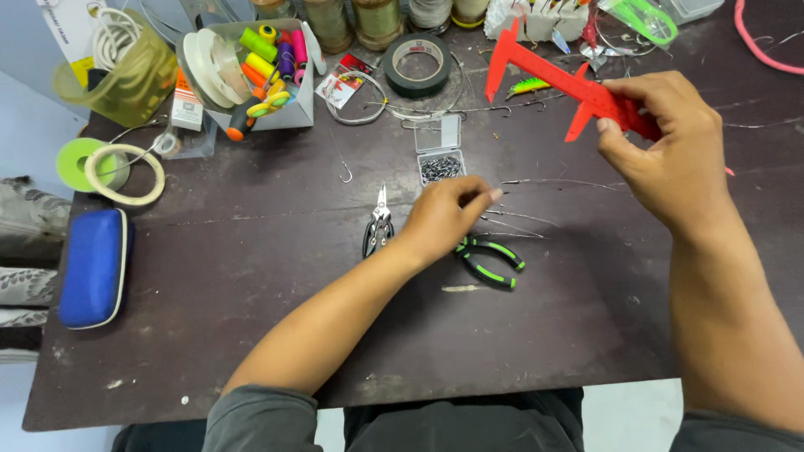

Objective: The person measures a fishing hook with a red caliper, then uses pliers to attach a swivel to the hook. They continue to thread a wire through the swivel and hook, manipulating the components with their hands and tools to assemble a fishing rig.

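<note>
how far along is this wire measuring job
Done: tools laid out, small parts box open. In hand: right hand holds the red caliper raised; left hand pinches thin wire on the table. Left: caliper not yet on the wire.

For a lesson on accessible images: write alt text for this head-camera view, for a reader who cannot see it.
Over a dark worktable, the right hand holds a red plastic caliper while the left hand pinches something small, too small to tell, near green-handled pliers and silver pliers. Thread spools, tape rolls and a blue case lie around.
</note>
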